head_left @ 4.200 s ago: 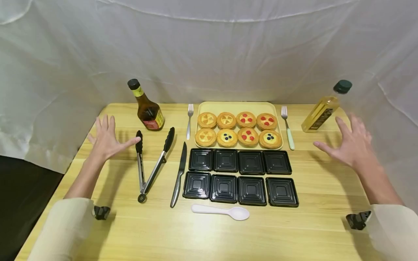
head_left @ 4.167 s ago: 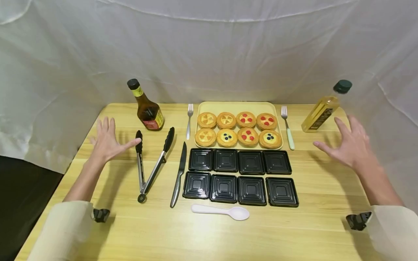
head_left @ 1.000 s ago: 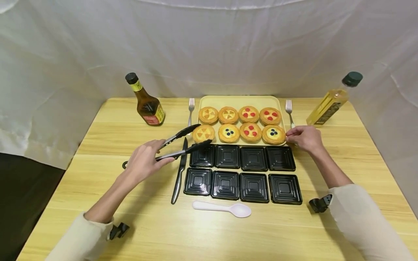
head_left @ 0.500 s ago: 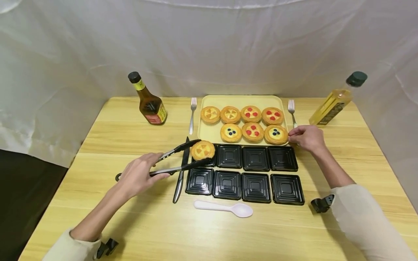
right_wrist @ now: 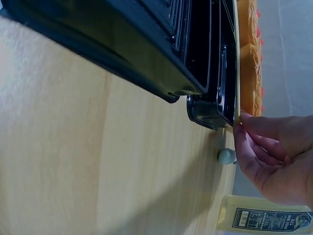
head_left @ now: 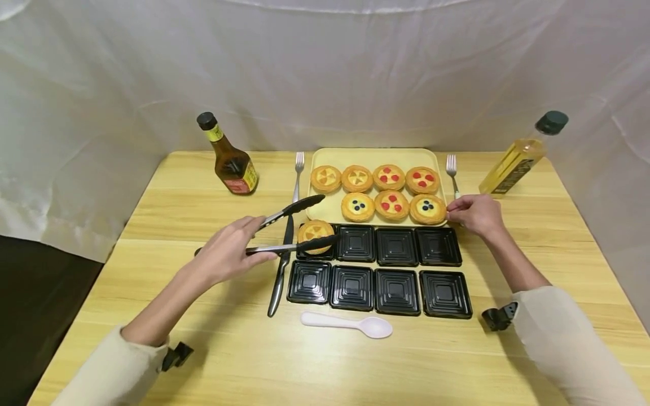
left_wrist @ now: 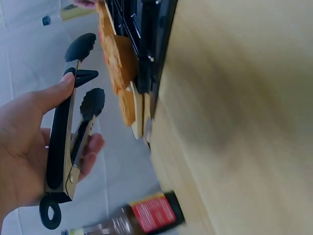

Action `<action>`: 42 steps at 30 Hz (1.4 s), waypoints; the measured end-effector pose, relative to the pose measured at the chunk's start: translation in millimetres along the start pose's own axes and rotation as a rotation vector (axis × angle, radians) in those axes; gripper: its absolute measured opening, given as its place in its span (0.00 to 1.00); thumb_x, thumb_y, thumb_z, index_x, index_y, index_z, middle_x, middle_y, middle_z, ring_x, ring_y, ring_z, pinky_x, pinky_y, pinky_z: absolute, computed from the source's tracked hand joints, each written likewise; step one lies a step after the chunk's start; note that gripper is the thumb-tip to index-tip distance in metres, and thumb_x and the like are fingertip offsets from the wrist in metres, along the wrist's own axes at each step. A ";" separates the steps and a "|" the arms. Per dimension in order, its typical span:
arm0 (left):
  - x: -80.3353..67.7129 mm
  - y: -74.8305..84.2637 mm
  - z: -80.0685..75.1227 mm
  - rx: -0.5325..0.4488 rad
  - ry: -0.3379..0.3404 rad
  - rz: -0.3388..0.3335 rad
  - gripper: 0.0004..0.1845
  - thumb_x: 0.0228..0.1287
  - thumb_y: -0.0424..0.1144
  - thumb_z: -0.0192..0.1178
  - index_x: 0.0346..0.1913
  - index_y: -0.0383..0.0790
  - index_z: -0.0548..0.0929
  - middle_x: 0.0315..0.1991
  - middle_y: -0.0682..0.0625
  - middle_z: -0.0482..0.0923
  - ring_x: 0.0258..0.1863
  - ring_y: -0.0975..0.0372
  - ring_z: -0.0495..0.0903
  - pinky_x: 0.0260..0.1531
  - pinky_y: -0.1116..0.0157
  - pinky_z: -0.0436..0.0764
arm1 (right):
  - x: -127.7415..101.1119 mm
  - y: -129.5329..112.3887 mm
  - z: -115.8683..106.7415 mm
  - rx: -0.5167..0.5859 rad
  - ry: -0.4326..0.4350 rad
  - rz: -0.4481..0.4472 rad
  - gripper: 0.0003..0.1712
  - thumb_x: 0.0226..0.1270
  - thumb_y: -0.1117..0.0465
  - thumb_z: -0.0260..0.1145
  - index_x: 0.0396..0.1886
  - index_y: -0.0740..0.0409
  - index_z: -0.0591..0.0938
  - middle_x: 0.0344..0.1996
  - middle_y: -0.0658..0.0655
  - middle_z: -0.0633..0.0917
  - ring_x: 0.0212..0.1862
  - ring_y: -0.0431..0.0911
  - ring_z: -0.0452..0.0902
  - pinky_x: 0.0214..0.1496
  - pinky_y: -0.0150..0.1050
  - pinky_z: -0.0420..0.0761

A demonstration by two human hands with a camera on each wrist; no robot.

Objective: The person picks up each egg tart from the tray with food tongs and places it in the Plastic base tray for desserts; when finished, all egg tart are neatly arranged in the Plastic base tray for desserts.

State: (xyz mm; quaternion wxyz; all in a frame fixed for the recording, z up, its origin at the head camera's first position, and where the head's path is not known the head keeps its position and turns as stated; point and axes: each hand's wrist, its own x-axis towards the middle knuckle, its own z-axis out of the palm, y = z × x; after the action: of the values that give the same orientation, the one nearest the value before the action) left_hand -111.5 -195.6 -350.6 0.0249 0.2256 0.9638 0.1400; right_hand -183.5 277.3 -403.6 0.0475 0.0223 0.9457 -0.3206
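Note:
My left hand grips a pair of tongs, whose black tips are spread apart. Their tips hover over a tart with orange wedges, which sits in the back-left black square container. On the right, my right hand pinches the front-right corner of the pale yellow tray between thumb and fingers; the right wrist view shows the tray's thin edge in that pinch. Several tarts topped with red, blue or orange pieces stay on the tray.
Further black containers stand in two rows before the tray. A knife lies left of them, a pale spoon in front. Forks flank the tray. A brown sauce bottle and an oil bottle stand behind.
Both hands were free at first. My left hand took the tongs and moved an orange tart from tray to container; the tongs have since spread off it. My right hand took the tray's corner.

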 end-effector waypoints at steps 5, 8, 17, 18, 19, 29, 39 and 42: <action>32.2 12.2 2.9 0.056 -0.034 0.019 0.42 0.56 0.59 0.64 0.64 0.29 0.68 0.58 0.32 0.74 0.52 0.43 0.78 0.51 0.49 0.80 | 0.4 -1.9 0.8 -0.005 -0.002 0.002 0.13 0.56 0.62 0.70 0.37 0.68 0.84 0.33 0.65 0.87 0.22 0.33 0.75 0.22 0.30 0.73; 49.6 17.6 5.2 0.082 -0.050 0.006 0.42 0.56 0.60 0.63 0.63 0.30 0.70 0.56 0.33 0.76 0.51 0.45 0.79 0.49 0.50 0.81 | 0.6 -2.5 0.6 -0.010 0.001 0.003 0.13 0.56 0.62 0.70 0.37 0.68 0.84 0.33 0.65 0.87 0.22 0.33 0.75 0.22 0.29 0.73; 74.4 21.8 10.0 0.124 -0.074 0.007 0.37 0.56 0.62 0.62 0.58 0.34 0.75 0.50 0.38 0.80 0.38 0.50 0.83 0.36 0.54 0.83 | 0.2 -3.6 0.3 0.001 -0.003 0.006 0.14 0.55 0.62 0.70 0.38 0.68 0.84 0.33 0.65 0.87 0.23 0.35 0.76 0.22 0.30 0.74; 74.8 22.4 9.7 0.123 -0.072 0.007 0.37 0.56 0.61 0.63 0.58 0.34 0.76 0.49 0.38 0.80 0.38 0.50 0.83 0.35 0.54 0.83 | 0.1 -3.6 0.1 0.002 -0.003 0.008 0.14 0.55 0.62 0.70 0.38 0.68 0.84 0.33 0.65 0.87 0.23 0.35 0.77 0.22 0.30 0.74; 75.1 22.9 9.7 0.122 -0.070 0.007 0.36 0.56 0.61 0.63 0.58 0.35 0.76 0.48 0.39 0.81 0.37 0.51 0.83 0.34 0.54 0.83 | 0.0 -3.6 -0.1 0.001 -0.004 0.010 0.14 0.55 0.62 0.70 0.38 0.68 0.84 0.33 0.65 0.87 0.23 0.36 0.77 0.22 0.30 0.74; 72.9 26.7 11.6 0.133 -0.042 0.018 0.34 0.57 0.59 0.63 0.58 0.36 0.76 0.49 0.40 0.81 0.33 0.54 0.81 0.32 0.57 0.82 | -0.6 -3.5 -1.3 0.004 -0.006 0.014 0.14 0.55 0.63 0.70 0.37 0.69 0.84 0.32 0.64 0.88 0.22 0.34 0.76 0.22 0.30 0.74; 39.5 28.0 1.9 0.109 0.046 0.095 0.35 0.57 0.59 0.63 0.58 0.36 0.77 0.51 0.38 0.81 0.40 0.49 0.84 0.34 0.54 0.84 | -0.5 -3.6 -1.9 0.015 -0.013 0.026 0.13 0.55 0.63 0.70 0.38 0.68 0.84 0.33 0.65 0.87 0.24 0.38 0.79 0.22 0.30 0.75; 27.9 30.3 5.1 0.116 0.038 0.109 0.35 0.56 0.59 0.63 0.59 0.36 0.77 0.51 0.38 0.81 0.42 0.48 0.84 0.33 0.54 0.84 | 0.0 -3.4 -1.1 0.019 -0.013 0.028 0.13 0.56 0.63 0.70 0.38 0.69 0.84 0.33 0.65 0.87 0.24 0.38 0.79 0.22 0.30 0.75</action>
State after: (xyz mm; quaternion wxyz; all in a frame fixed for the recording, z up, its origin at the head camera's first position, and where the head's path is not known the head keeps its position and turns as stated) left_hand -123.0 -155.9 -346.6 -0.0141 0.2761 0.9569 0.0894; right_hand -183.9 275.3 -400.7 0.0580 0.0341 0.9419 -0.3291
